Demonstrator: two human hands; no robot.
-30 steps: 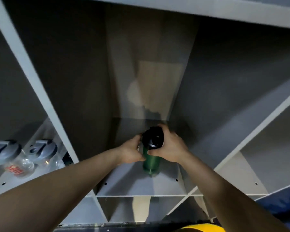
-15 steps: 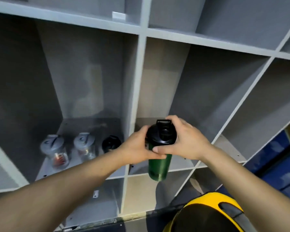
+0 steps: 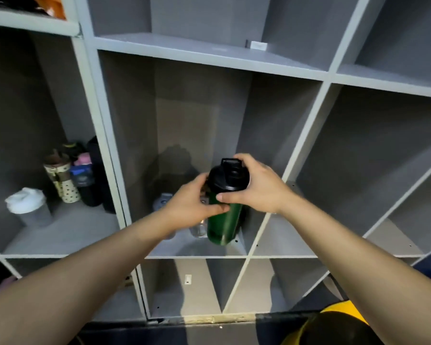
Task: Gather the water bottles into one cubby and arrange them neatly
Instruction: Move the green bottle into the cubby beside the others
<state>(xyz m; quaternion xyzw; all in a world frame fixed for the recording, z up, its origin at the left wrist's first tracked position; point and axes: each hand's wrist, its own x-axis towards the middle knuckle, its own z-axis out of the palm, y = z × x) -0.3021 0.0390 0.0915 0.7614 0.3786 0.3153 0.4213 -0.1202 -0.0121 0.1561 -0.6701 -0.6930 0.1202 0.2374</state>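
Observation:
I hold a green bottle (image 3: 223, 225) with a black flip lid upright in front of the middle cubby (image 3: 184, 247) of a grey shelf unit. My left hand (image 3: 192, 202) grips its neck from the left and my right hand (image 3: 256, 188) clasps the lid from the right. Behind my hands, clear bottles (image 3: 162, 200) with grey lids stand on the middle cubby's floor, mostly hidden. The left cubby (image 3: 67, 232) holds a white-lidded shaker (image 3: 26, 207), a dotted cream tumbler (image 3: 61, 180) and several dark bottles (image 3: 87, 185).
Grey cubbies (image 3: 358, 155) with nothing visible in them lie to the right, above and below. A yellow and black object (image 3: 334, 324) sits at the bottom right near the floor. Something orange (image 3: 51, 5) shows on the top left shelf.
The view has swung left: the cubby with clear bottles now sits behind my hands and a further bottle-filled cubby appears at left. Both hands have kept their grip on the green bottle.

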